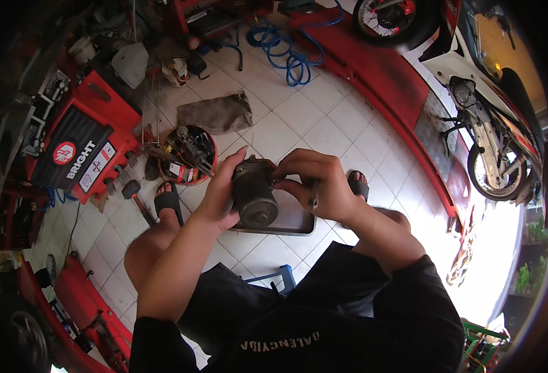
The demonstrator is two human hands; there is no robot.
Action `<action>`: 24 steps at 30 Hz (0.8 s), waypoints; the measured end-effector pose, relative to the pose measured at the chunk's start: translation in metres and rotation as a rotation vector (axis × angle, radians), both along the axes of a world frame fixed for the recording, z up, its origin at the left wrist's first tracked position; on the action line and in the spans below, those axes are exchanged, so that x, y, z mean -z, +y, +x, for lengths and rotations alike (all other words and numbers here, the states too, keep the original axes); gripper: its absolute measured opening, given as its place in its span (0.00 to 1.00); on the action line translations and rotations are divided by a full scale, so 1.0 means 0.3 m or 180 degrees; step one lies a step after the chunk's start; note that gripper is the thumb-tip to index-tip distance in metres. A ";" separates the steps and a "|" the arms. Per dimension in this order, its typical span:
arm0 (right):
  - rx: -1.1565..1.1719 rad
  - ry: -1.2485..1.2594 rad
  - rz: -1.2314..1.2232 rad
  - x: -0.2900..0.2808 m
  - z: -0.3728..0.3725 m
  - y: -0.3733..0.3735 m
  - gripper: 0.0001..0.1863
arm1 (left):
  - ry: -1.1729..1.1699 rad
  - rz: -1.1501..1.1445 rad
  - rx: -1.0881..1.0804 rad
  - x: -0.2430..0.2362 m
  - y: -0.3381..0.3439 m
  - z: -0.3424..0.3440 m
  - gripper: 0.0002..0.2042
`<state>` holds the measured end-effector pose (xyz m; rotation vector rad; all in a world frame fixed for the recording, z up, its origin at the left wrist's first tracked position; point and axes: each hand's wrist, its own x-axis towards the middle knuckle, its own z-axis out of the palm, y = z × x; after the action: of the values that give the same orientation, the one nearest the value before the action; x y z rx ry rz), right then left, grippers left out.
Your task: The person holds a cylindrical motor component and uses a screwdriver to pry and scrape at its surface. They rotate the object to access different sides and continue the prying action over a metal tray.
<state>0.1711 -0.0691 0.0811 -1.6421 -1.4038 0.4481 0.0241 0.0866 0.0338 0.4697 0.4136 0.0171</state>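
A dark, grimy cylindrical part, like a small motor (255, 200), is held up in front of me with its rounded end tilted toward me. My left hand (220, 193) grips it from the left side, thumb up along its edge. At its right side, the thumb and fingers of my right hand (320, 182) pinch together close against the housing. Whatever they pinch is hidden. A small metal end shows by the right palm, too little of it to name. Below the part lies a shallow metal tray (299, 232), partly covered by my hands.
A red round basin (214, 148) of tools stands left of the tray, near a grey rag (215, 113). A hammer (135, 194) lies by my left foot. A red machine (78, 140) stands at left, a red lift ramp (398, 102) at right with motorcycles and a blue hose (296, 69).
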 end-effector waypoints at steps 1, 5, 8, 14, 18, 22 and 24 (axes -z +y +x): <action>-0.0082 -0.0123 0.0130 0.006 0.002 -0.006 0.14 | 0.0052 -0.0078 0.0005 0.004 -0.012 0.000 0.27; -0.0420 -0.0531 0.0514 0.015 0.017 -0.001 0.15 | 0.0304 -0.0150 -0.0020 0.000 -0.011 -0.002 0.28; -0.0548 -0.0619 0.0503 0.008 0.025 -0.013 0.15 | 0.0289 -0.0259 0.0107 0.010 -0.016 -0.001 0.27; -0.0618 -0.0675 0.0267 0.007 0.043 -0.025 0.15 | 0.0315 -0.0947 0.0286 0.059 -0.015 -0.002 0.24; -0.0731 -0.0491 0.0020 0.002 0.070 -0.044 0.16 | 0.0576 -0.1132 0.0303 0.055 -0.055 0.030 0.24; -0.0893 -0.0416 -0.0008 -0.033 0.070 -0.019 0.15 | 0.0290 -0.1254 0.0653 0.054 -0.046 0.012 0.26; -0.1080 -0.0403 -0.0015 -0.042 0.029 0.020 0.15 | 0.0310 -0.1130 0.0629 0.099 -0.033 -0.015 0.27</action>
<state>0.1798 -0.0631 0.0936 -1.4588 -1.7879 0.5474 0.0195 0.0767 0.0042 0.1596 0.4533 -0.2677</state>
